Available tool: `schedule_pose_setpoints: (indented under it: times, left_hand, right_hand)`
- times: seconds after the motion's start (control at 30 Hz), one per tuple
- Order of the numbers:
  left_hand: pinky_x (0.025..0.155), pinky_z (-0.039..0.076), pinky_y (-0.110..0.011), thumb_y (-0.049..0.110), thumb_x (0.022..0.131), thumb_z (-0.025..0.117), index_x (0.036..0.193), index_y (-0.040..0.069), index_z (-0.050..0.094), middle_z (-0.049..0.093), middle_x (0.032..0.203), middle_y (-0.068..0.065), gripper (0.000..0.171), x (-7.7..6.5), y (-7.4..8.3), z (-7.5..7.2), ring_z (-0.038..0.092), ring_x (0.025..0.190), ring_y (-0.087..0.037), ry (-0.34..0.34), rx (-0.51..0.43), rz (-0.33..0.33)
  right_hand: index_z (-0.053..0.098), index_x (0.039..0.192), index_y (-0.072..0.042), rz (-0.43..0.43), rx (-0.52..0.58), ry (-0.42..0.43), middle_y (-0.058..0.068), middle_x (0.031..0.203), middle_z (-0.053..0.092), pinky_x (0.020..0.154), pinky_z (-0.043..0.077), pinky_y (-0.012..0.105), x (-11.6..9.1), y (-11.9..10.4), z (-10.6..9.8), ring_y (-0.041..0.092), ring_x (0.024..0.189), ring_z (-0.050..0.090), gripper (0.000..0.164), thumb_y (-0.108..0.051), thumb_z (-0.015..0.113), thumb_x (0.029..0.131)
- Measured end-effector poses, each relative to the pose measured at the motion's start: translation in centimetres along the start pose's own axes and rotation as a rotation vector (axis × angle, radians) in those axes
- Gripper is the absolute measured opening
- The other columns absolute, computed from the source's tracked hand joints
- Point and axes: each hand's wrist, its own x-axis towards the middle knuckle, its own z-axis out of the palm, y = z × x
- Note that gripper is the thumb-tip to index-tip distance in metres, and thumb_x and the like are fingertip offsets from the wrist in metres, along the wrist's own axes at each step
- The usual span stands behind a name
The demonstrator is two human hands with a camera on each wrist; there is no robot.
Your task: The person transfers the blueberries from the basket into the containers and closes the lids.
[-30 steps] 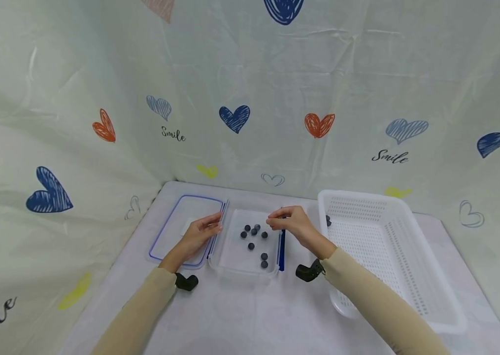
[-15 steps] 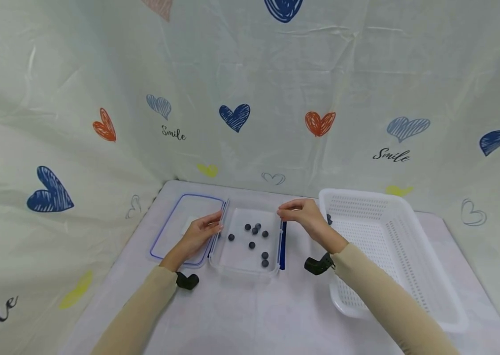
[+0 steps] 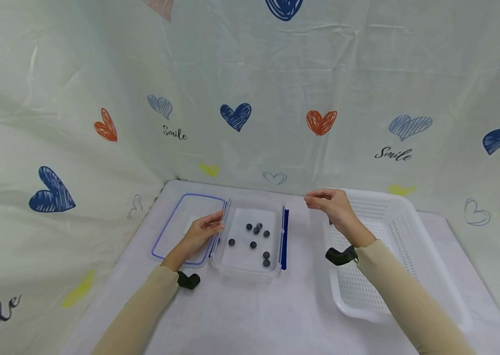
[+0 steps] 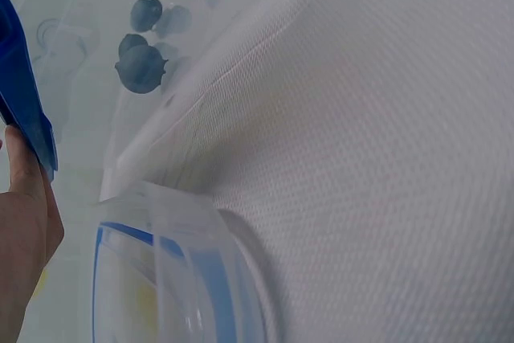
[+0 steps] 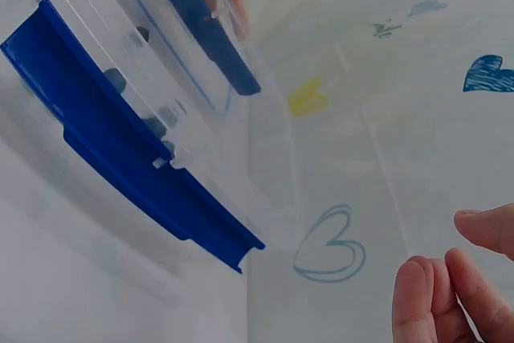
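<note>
A clear plastic box (image 3: pixel 243 271) stands on the table with several dark blueberries (image 3: pixel 253 245) scattered on its floor. Its lid (image 3: pixel 174 209), edged in blue, lies opened out to the left. My left hand (image 3: pixel 198 235) rests at the box's left wall, its fairly straight fingers touching a blue clip (image 4: pixel 28 94) in the left wrist view. My right hand (image 3: pixel 331 209) hovers by the left rim of a white perforated basket (image 3: pixel 409 236). In the right wrist view its thumb (image 5: pixel 490 229) stands apart from the fingers, with nothing between them.
Another blue clip (image 5: pixel 128 142) hangs along the box's right side. The basket takes up the right part of the white-covered table (image 3: pixel 254 315), and something dark shows at its left inner wall, mostly behind my right hand. A heart-print curtain (image 3: pixel 276 74) rises behind the table.
My right hand has moved right, from over the box to the basket's left rim. One blueberry has rolled left inside the box. The left hand has stayed in place.
</note>
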Motion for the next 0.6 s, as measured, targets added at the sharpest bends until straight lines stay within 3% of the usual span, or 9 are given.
schedule_pose_setpoints:
  times: [0.4, 0.6]
  left_hand:
    - [0.097, 0.043, -0.016, 0.009, 0.098, 0.064, 0.15, -0.004, 0.038, 0.035, 0.157, -0.017, 0.059, -0.1, -0.1, 0.0, 0.039, 0.137, -0.032, 0.001, 0.053, 0.006]
    - [0.096, 0.044, -0.016, 0.004, 0.098, 0.062, 0.149, -0.006, 0.038, 0.035, 0.157, -0.018, 0.057, 0.0, -0.2, 0.1, 0.036, 0.138, -0.034, 0.002, -0.001, 0.012]
  right_hand:
    - [0.056, 0.118, 0.023, -0.041, 0.112, 0.121, -0.006, 0.084, 0.07, 0.078, 0.057, 0.024, 0.2, 1.6, -3.8, 0.009, 0.076, 0.069, 0.041, -0.005, 0.071, 0.092]
    - [0.056, 0.117, 0.024, -0.04, 0.131, 0.17, -0.005, 0.082, 0.07, 0.078, 0.058, 0.026, 0.6, 3.4, -5.0, 0.011, 0.077, 0.07, 0.038, -0.001, 0.07, 0.092]
